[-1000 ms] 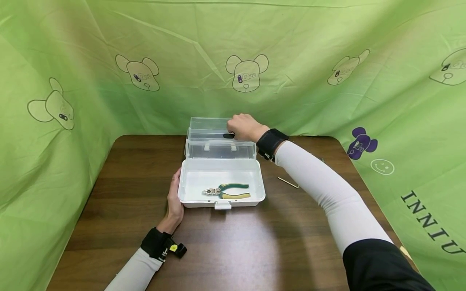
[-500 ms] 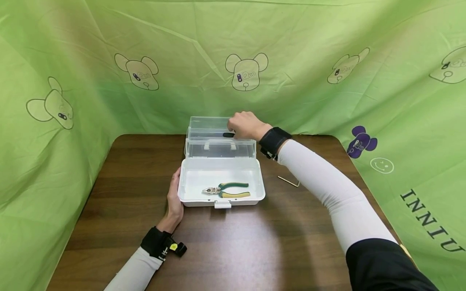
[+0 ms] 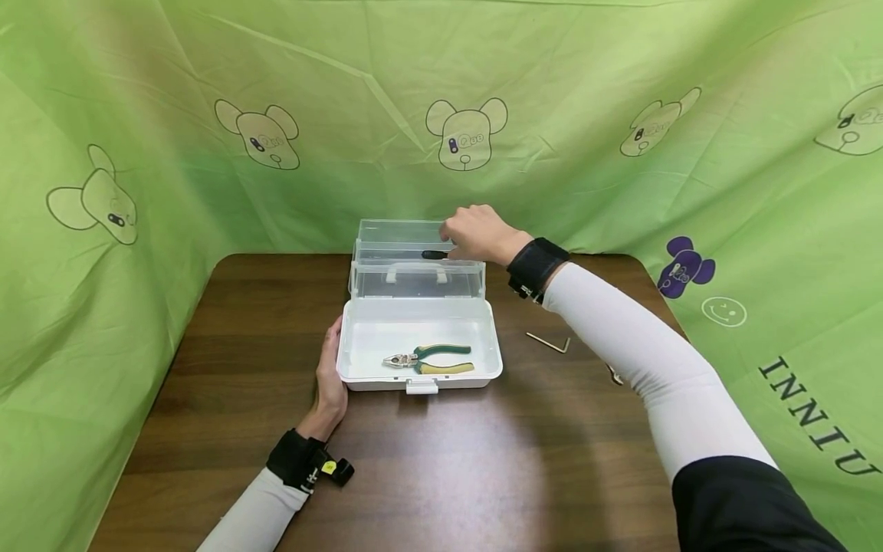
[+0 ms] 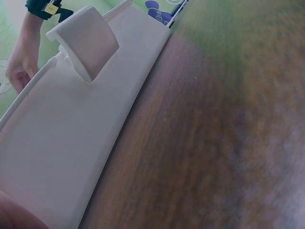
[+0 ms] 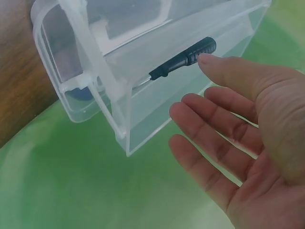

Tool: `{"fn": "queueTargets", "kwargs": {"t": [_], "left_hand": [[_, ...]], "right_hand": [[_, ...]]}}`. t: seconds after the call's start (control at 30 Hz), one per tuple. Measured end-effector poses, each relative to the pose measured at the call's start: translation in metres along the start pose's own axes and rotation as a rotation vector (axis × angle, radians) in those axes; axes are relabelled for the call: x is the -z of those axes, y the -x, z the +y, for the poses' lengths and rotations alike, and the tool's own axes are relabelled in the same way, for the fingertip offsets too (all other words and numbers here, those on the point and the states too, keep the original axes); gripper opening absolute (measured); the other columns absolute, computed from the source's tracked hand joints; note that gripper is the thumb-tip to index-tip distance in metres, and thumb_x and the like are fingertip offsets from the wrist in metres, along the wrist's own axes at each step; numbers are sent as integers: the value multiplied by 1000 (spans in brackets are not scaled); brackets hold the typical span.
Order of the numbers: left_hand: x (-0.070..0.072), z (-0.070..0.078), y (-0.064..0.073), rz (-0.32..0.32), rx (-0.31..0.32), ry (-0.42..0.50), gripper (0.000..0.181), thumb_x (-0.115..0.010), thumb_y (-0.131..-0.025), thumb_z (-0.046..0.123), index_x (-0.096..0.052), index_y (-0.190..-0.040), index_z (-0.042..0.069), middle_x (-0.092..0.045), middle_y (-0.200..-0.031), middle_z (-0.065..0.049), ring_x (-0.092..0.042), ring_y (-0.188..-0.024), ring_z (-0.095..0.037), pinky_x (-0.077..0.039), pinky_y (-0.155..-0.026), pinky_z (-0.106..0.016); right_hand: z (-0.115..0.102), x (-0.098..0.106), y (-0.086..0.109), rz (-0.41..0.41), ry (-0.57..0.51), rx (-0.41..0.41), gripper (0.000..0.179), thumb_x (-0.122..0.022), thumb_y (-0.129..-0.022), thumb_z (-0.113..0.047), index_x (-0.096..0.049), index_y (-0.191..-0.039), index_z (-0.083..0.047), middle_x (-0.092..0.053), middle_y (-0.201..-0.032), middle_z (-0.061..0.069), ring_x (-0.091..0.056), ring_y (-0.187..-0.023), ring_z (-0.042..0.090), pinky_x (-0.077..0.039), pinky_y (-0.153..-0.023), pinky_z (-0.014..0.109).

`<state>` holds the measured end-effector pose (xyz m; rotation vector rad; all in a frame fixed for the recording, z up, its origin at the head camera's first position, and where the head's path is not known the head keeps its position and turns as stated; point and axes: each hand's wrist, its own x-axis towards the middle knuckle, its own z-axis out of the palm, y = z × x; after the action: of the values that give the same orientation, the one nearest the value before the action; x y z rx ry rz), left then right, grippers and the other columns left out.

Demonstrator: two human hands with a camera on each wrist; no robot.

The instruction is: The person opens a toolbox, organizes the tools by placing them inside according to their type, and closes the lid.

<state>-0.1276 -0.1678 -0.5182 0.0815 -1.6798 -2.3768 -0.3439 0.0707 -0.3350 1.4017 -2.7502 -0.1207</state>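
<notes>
A white toolbox point(image 3: 495, 360) stands with its clear lid and trays folded up at the back. My left hand point(image 3: 331, 379) rests along the box's left side, fingers stretched against the wall; its skin shows at the lower left corner of the left wrist view. In a clear tray point(image 5: 159, 102) lies a screwdriver point(image 5: 183, 62) with a black handle and a thin metal shaft. My right hand point(image 3: 483, 232) is at the right end of that tray, fingers loose and spread, the thumb tip close to the handle's end. Combination pliers point(image 3: 444, 369) with green and yellow handles lie inside the box.
A brass-coloured hex key point(image 3: 548, 343) lies on the brown table point(image 3: 428, 475), right of the box. Farther right, a small metal object point(image 3: 614, 375) is partly hidden by the right sleeve. A green printed curtain point(image 3: 386, 184) hangs closely behind the table.
My right hand has loosened and shifted slightly right and up from the screwdriver, showing more of its handle. The arm has swung right, uncovering the hex key's end. My left hand stays put.
</notes>
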Motion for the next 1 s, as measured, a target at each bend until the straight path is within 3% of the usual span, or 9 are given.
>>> {"fn": "queueTargets", "kwargs": {"t": [0.27, 0.57, 0.8, 1.0], "left_hand": [[0, 0, 0, 0, -3, 4, 69, -25, -115, 43, -24, -166, -3, -27, -171, -20, -25, -157, -31, -19, -128, -48], [0, -1, 0, 2, 4, -14, 68, -25, -115, 42, -24, -166, -3, -26, -171, -20, -23, -158, -31, -16, -129, -49], [2, -1, 0, 4, 4, -35, 68, -24, -116, 43, -23, -166, -2, -25, -171, -20, -23, -157, -32, -18, -128, -47], [1, -2, 0, 7, 8, -18, 68, -26, -115, 43, -23, -166, -2, -26, -171, -20, -24, -157, -31, -18, -128, -47]], "right_hand": [[7, 7, 15, 10, 8, -10, 14, -81, -88, -22, -78, -94, -10, -71, -79, 3, -68, -73, 29, -57, -63, 52], [14, 11, 37, 31, 31, -10, 23, -84, -89, -23, -81, -106, -8, -76, -85, 7, -72, -76, 34, -59, -65, 54], [16, 12, 54, 48, 55, -9, 23, -83, -89, -21, -81, -107, -7, -79, -94, 11, -70, -73, 36, -57, -61, 53], [21, 15, 72, 58, 64, -28, 20, -84, -87, -21, -80, -103, -9, -77, -89, 10, -68, -67, 35, -55, -57, 53]]}}
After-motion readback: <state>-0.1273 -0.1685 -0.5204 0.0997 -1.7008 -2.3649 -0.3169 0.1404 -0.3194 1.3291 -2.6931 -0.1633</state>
